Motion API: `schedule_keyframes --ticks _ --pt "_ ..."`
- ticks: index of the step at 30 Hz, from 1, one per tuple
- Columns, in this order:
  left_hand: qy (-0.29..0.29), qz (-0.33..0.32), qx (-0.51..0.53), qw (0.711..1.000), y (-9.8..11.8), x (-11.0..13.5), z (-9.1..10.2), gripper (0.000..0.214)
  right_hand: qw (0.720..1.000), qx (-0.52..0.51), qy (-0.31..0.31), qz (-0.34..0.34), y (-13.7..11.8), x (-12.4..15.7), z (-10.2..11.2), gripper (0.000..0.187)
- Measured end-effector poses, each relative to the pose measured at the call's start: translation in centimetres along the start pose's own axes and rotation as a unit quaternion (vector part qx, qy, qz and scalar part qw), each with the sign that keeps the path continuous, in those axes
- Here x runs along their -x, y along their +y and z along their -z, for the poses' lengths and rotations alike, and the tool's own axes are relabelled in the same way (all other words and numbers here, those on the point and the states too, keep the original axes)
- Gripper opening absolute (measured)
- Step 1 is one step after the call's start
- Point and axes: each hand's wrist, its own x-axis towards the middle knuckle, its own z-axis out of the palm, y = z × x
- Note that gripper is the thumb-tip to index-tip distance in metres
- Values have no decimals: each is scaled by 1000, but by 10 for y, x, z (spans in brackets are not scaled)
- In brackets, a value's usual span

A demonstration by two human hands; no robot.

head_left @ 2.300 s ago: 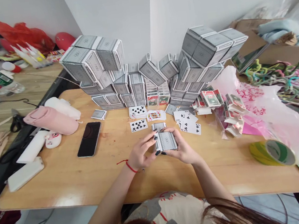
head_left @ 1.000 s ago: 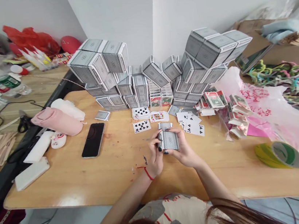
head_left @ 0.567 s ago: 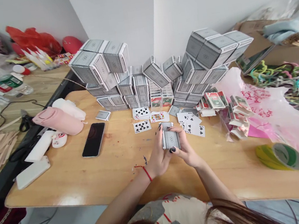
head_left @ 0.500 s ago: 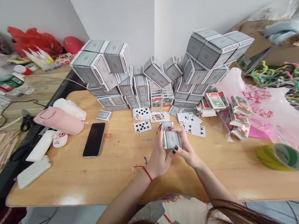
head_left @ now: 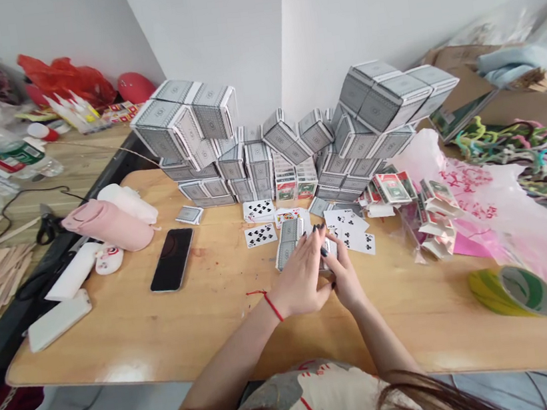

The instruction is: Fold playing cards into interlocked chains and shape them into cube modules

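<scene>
My left hand point(head_left: 299, 274), a red cord on its wrist, lies over a small pack of playing cards point(head_left: 330, 246), fingers together and thumb near its lower edge. Across from it, my right hand point(head_left: 343, 273) wraps round the same pack, mostly hidden by fingers. A grey-backed card block point(head_left: 289, 243) shows tilted just left of my left fingers; whether it joins the pack I cannot tell. Face-up black-suit cards point(head_left: 359, 239) lie right of my hands. A card pile point(head_left: 258, 210) and a single spade card point(head_left: 260, 235) lie to the left.
Grey card blocks are stacked into a left tower point(head_left: 182, 123) and right tower point(head_left: 375, 97), with a lower middle part. A phone point(head_left: 172, 258) and pink bottle point(head_left: 107, 223) lie left. Opened card boxes point(head_left: 435, 210), a plastic bag point(head_left: 499, 195) and tape roll point(head_left: 514, 292) are right.
The card block between my hands has been turned or shifted, and part now shows to the left. My left hand has moved across its top; my right fingers have closed in.
</scene>
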Motion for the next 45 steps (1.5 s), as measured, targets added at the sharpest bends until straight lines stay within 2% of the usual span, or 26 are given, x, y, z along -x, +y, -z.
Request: schedule_keyframes --ticks 2,4,7,8,9,11,14,17,20,26,29,33,35,37,42,45 --pt "4 1 89 996 -2 3 2 91 998 -36 21 -57 -1 -1 9 54" --pt "48 24 170 984 -10 8 5 76 993 -66 39 -87 -1 -2 16 49" --pt "221 124 170 952 -32 16 7 38 987 -124 56 -90 1 -6 21 32" --pt "262 169 163 936 -39 18 7 35 984 -142 56 -90 1 -7 20 30" --pt "278 210 172 921 -45 20 6 36 982 -156 54 -92 2 -8 18 30" --pt "265 267 231 897 -51 22 2 43 978 -175 45 -104 2 -9 13 32" --pt "217 298 349 862 -49 21 -6 46 975 -184 35 -122 1 -8 3 35" --pt "239 320 375 836 -45 18 -10 47 977 -168 25 -129 -1 -6 -3 37" --pt "268 311 351 841 -45 16 -11 47 980 -150 2 -134 -5 -5 -5 38" --pt "253 269 302 879 -50 16 -7 43 979 -175 9 -109 -8 -2 -7 35" --pt "299 240 227 895 -51 16 -5 38 983 -165 -10 -85 -3 -1 -4 30" --pt "415 261 187 851 -48 13 -5 35 992 -95 -70 -48 3 0 -5 40" --pt "408 268 198 850 -46 11 -6 32 989 -98 -94 -52 1 1 -11 45" --pt "372 263 212 864 -42 8 -6 30 986 -125 -90 -66 -2 1 -18 44" --pt "351 265 224 870 -32 3 -7 40 983 -162 -52 -70 -6 2 -28 52" --pt "333 266 207 881 -27 0 -7 35 984 -171 -29 -49 -3 2 -30 53"
